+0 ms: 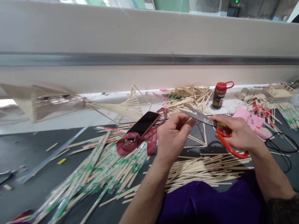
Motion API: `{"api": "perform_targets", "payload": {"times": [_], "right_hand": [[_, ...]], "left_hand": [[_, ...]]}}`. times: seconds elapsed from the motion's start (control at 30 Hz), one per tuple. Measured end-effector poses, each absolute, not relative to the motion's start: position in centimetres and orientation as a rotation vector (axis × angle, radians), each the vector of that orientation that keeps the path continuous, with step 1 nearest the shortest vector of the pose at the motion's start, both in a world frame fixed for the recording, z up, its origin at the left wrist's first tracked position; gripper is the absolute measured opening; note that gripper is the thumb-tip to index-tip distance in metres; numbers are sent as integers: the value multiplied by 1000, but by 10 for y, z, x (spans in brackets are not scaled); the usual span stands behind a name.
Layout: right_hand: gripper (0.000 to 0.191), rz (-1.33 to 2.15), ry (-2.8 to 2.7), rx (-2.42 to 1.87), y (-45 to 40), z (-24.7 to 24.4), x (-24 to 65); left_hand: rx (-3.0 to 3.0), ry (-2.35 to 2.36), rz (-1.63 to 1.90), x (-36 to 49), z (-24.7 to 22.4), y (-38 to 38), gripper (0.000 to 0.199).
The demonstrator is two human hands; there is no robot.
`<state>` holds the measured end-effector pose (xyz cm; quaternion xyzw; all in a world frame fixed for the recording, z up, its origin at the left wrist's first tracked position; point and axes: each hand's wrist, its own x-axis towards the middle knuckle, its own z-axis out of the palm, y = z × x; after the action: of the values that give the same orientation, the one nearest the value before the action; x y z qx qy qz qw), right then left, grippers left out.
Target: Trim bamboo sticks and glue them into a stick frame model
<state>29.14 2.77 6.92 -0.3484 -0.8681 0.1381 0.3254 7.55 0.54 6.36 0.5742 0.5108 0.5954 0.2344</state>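
Note:
In the head view my right hand [235,132] is closed round scissors with red handles [230,147], and something small and yellow shows under its fingers. The scissors' blades [198,116] are parted and point left, over my left hand [175,135]. That hand is pinched, thumb against fingers, with the tip of a thin wooden stick just showing by the blades. Below both hands lies a pile of loose wooden sticks [193,171]. Behind the blades, a joined stick frame [197,144] rests on the dark table.
A phone [144,123] with a red lanyard [127,143] and wrapped chopsticks [93,174] lie left. Behind are a fan-shaped stick structure [123,107], more sticks [189,96] and a bottle [219,98]. A pink object [253,123] and black cable [280,147] are right.

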Motion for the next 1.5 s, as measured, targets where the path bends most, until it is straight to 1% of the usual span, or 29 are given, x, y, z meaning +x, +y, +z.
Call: {"api": "perform_targets", "payload": {"times": [0.13,0.3,0.5,0.6,0.8,1.0,1.03,1.1,1.2,1.27,1.33,1.4,1.5], "right_hand": [[36,357,-2269,-881,23,70,288],[37,385,-2278,-835,23,73,291],[38,388,-2292,-779,25,74,294],[37,414,-2309,-778,25,74,297],[37,469,-2344,-762,24,77,300],[36,455,-2364,-735,25,79,305],[36,442,-2364,-748,25,79,306],[35,408,-2351,-803,26,77,306],[34,360,-2328,-859,28,73,302],[34,346,-2326,-844,28,70,298],[35,345,-2331,-811,29,67,296],[37,338,-2335,-798,29,65,294],[47,334,-2344,-816,29,65,292]], "left_hand": [[1773,1480,1763,76,62,0,9],[1739,1388,1709,75,65,-4,9],[1420,1139,1498,71,70,-3,22],[1278,1100,1335,67,74,-1,29],[1109,991,1092,63,78,1,37],[949,755,915,68,74,3,52],[957,777,938,69,73,4,52],[1034,906,1096,73,71,4,44],[1240,1126,1439,76,67,4,24],[1339,1183,1580,77,63,3,13],[1395,1196,1633,77,62,2,6],[1434,1209,1647,77,61,1,4],[1489,1231,1650,78,63,0,3]]}}
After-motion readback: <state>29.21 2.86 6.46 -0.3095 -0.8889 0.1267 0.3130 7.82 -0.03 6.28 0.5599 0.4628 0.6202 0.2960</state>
